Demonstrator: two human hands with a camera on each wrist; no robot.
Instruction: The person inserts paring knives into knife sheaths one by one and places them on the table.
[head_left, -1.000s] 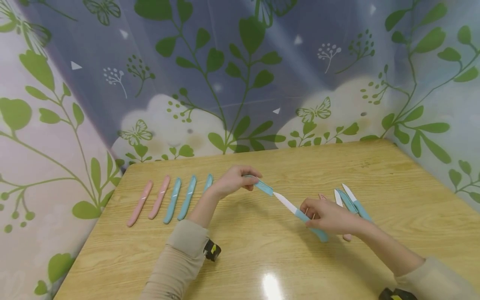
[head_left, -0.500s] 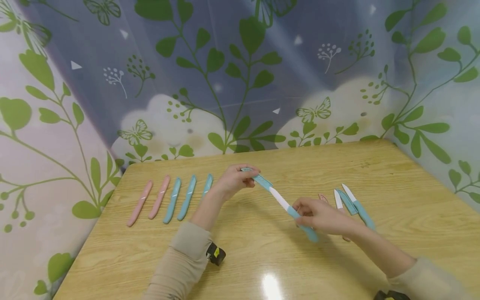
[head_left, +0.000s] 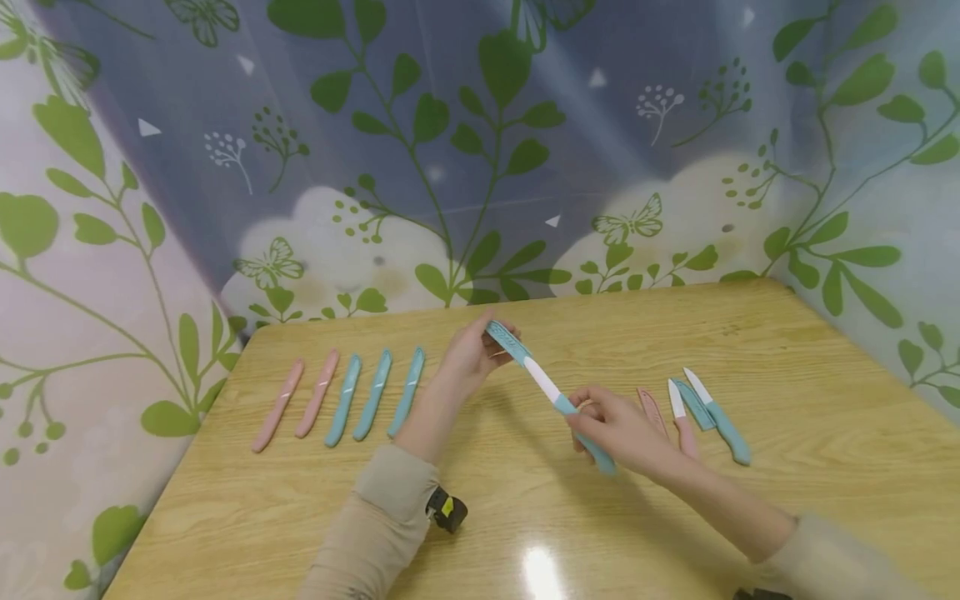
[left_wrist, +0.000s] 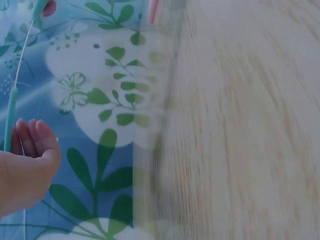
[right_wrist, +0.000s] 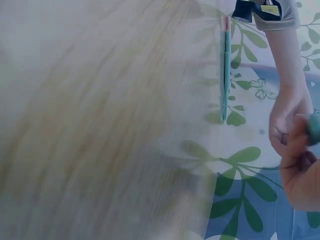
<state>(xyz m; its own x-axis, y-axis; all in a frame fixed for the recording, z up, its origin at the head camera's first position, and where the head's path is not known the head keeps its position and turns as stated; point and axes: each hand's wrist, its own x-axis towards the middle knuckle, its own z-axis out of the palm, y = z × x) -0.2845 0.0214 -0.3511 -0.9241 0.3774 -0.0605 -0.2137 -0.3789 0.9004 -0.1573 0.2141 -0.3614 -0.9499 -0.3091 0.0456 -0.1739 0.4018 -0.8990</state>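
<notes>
In the head view my left hand holds a teal knife sheath above the middle of the table. My right hand grips a small paring knife by its teal handle. Its white blade points up and left, with the tip end inside the sheath's mouth and the rest bare. The left wrist view shows the blade edge-on between the sheath and the handle. Only part of the handle appears in the right wrist view, beside my curled right fingers.
Left on the wooden table lies a row of sheathed knives, pink ones and teal ones. At right are a bare teal-handled knife, a teal sheath, a pink-handled knife and a pink sheath. A patterned curtain hangs behind.
Both hands have drawn closer together, the right moving left with the knife. My left hand has turned and tilted the sheath more steeply. The blade has slid partly into the sheath.
</notes>
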